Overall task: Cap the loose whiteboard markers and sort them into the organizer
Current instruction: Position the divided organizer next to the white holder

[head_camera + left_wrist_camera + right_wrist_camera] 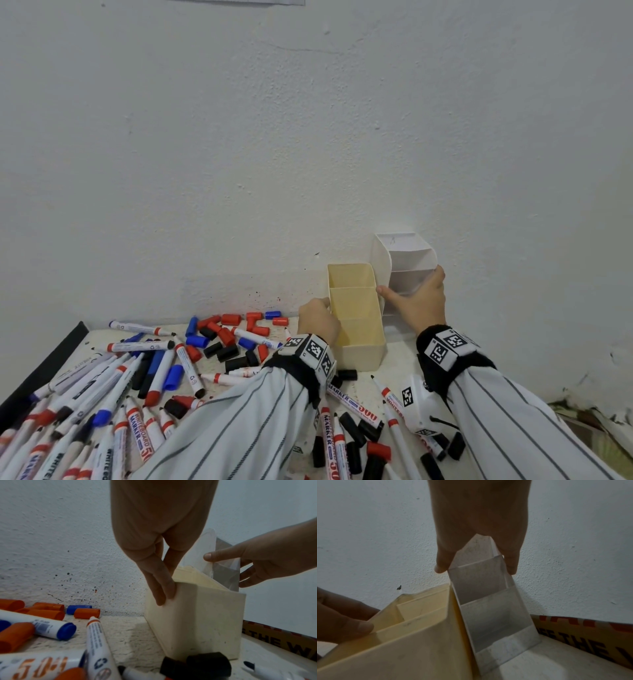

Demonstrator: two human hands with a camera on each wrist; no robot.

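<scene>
Striped sleeves (239,421) sit closest to the head camera, and they lead up to two hands, each on its own organizer. Left hand (318,320) holds the cream organizer (359,346); in the left wrist view its fingers (161,588) press flat on the near top corner, and the thumb hooks over the rim on the other side, so the hand is clamped on the wall. Right hand (419,301) is spread wide across the white organizer (406,263), thumb on one side wall and fingers on the other, squeezing it. Both boxes stand on the table (390,377), right up against the wall (308,137), touching side by side. Each has three empty pockets. They look like thin, hard plastic, so I think they are light and smooth and could slide or tip with a small push; holding the side walls near the top, as both hands do, seems a good way. Whiteboard markers (113,380) lie in a big messy pile on the table to the left and near the sleeves, many with bare tips. Loose caps (226,334) in red, blue and black are scattered beside the cream box. Markers look light, hard and round, so they may roll. I think pinching one by the middle of its body would work best, and a cap by its sides. No marker is in a pocket yet.
</scene>
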